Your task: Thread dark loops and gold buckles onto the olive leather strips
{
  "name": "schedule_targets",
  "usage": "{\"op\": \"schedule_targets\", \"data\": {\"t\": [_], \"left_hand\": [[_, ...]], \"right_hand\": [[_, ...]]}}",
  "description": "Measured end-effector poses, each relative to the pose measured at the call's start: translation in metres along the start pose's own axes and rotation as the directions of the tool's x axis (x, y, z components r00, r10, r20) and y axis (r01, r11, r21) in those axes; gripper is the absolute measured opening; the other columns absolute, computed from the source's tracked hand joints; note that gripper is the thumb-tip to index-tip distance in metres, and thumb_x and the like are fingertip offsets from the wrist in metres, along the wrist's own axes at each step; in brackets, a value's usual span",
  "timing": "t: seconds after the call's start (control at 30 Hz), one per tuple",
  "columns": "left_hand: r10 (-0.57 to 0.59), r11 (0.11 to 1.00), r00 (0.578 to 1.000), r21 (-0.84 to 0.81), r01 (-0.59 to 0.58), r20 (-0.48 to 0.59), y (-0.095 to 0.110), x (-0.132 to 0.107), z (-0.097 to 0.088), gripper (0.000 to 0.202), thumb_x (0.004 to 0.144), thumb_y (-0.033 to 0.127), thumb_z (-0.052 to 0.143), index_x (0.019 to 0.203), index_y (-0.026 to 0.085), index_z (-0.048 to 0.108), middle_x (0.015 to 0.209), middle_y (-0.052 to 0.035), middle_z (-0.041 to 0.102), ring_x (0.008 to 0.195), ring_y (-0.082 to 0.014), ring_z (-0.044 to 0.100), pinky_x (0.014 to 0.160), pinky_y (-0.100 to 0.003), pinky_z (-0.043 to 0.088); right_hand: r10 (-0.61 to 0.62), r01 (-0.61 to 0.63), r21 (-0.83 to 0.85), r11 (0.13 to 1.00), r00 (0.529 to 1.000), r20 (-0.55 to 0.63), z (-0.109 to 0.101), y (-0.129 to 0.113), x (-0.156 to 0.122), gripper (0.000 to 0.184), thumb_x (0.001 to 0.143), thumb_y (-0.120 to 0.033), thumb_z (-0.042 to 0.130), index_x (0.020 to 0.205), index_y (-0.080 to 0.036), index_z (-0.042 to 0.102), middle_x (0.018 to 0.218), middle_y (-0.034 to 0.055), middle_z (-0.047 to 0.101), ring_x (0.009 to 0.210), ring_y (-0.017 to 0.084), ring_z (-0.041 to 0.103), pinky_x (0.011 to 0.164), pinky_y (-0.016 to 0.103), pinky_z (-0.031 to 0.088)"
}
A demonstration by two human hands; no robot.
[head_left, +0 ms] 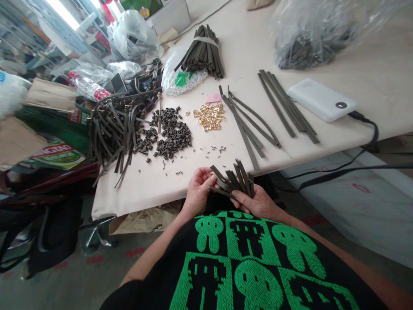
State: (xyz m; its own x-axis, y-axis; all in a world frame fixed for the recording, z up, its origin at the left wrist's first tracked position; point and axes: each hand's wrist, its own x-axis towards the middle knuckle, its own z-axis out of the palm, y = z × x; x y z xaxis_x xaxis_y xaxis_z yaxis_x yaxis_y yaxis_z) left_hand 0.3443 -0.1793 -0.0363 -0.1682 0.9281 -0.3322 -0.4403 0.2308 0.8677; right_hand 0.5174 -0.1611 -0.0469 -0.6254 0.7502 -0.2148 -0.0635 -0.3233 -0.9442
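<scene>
Several dark olive straps (pixel 239 175) fan out of my right hand (pixel 254 201), which is closed around them just off the table's front edge. My left hand (pixel 200 185) pinches the end of one strap on the bunch's left side; its fingertips partly hide that end. On the table ahead lie loose long straps (pixel 243 129), some bent over. A pile of small dark loops (pixel 172 133) sits to the left of a heap of gold metal buckles (pixel 211 116). Small dark scraps (pixel 217 149) are scattered between the piles and my hands.
A banded strap bundle (pixel 204 54) lies at the back on a plastic bag. Straps with fittings (pixel 112 129) hang over the left edge. A white power bank (pixel 321 99) with a black cable is at right, below a clear bag (pixel 306 38). A green carton (pixel 58 129) stands left.
</scene>
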Motion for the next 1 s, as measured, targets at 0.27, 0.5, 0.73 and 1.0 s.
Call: {"op": "schedule_targets", "data": {"t": [0.27,0.5,0.73,1.0], "left_hand": [[-0.126,0.988,0.991,-0.082,0.13,0.045,-0.001,-0.001,0.0,0.038,0.068,0.027,0.08,0.097,0.016,0.058,0.075,0.0031,0.06,0.056,-0.0052,0.053,0.053,-0.017,0.043],[-0.034,0.999,0.973,0.01,0.033,0.227,0.003,-0.012,0.001,0.032,0.066,0.028,0.084,0.086,0.017,0.062,0.074,0.0014,0.065,0.065,-0.0091,0.059,0.063,-0.02,0.048],[0.156,0.947,0.966,0.246,-0.205,0.206,0.021,-0.01,0.002,0.017,0.081,0.032,0.073,0.085,0.017,0.067,0.065,0.0015,0.064,0.057,-0.0086,0.058,0.058,-0.02,0.048],[0.8,0.6,0.556,0.272,-0.752,-0.226,0.129,-0.002,-0.024,0.017,0.073,0.03,0.078,0.081,0.023,0.065,0.079,0.0043,0.063,0.06,-0.0056,0.053,0.05,-0.013,0.044]], "right_hand": [[0.001,0.001,0.024,1.0,0.998,-0.069,0.0,-0.002,-0.001,0.042,0.085,-0.058,0.062,0.072,-0.02,0.054,0.054,-0.0052,0.049,0.038,0.006,0.034,0.036,0.023,0.022],[-0.081,0.073,-0.072,0.995,0.989,-0.12,0.002,-0.001,0.003,0.043,0.085,-0.06,0.061,0.073,-0.02,0.051,0.055,-0.0048,0.048,0.04,0.008,0.038,0.036,0.024,0.026],[-0.082,0.081,-0.073,0.994,0.996,-0.02,-0.001,-0.008,0.0,0.047,0.088,-0.062,0.057,0.071,-0.018,0.053,0.057,-0.0036,0.05,0.042,0.008,0.04,0.038,0.022,0.029],[-0.095,0.095,-0.008,0.995,0.982,-0.163,-0.015,-0.012,-0.009,0.041,0.087,-0.057,0.061,0.081,-0.017,0.058,0.058,-0.0036,0.053,0.041,0.007,0.039,0.038,0.022,0.024]]}}
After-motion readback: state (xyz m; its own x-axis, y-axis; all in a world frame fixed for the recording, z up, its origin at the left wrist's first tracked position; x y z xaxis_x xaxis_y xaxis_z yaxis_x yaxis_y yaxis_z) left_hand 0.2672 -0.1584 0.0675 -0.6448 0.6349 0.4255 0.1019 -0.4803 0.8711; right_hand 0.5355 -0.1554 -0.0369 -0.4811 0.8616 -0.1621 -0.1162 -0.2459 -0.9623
